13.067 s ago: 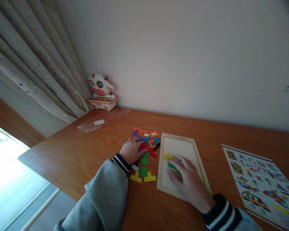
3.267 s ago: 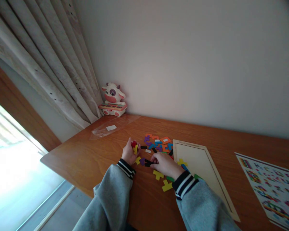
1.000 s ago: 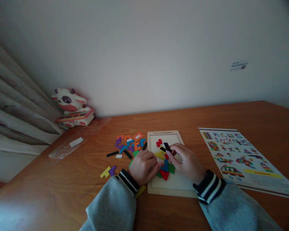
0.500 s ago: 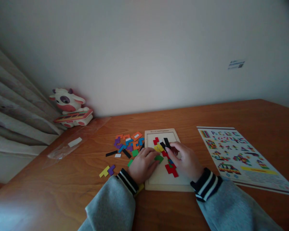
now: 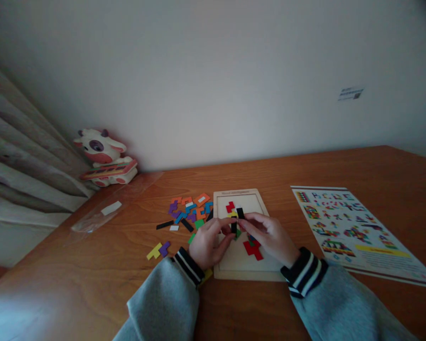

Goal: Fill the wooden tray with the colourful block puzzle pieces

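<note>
Over a pale wooden tray (image 5: pixel 234 274), my left hand (image 5: pixel 211 241) pinches an upright black strip (image 5: pixel 234 224) between thumb and fingers. My right hand (image 5: pixel 271 237) meets it from the right, its fingertips closed on another black strip (image 5: pixel 240 213). Below the hands, a red piece (image 5: pixel 252 250) lies on the tray with a partly covered blue one beside it. Farther up are a small red piece (image 5: pixel 230 206) and a yellow piece, mostly hidden. Green shows between the hands.
Left of the tray lie several coloured pieces, among them a yellow one (image 5: pixel 154 251) and a black strip (image 5: pixel 164 225). A printed pattern sheet (image 5: pixel 355 227) is at the right. A cow toy (image 5: pixel 106 158) and clear plastic film (image 5: pixel 88 222) are at the left.
My left fingers have risen from the green piece and closed on one of the two black strips. My right hand has shifted slightly left with the other strip.
</note>
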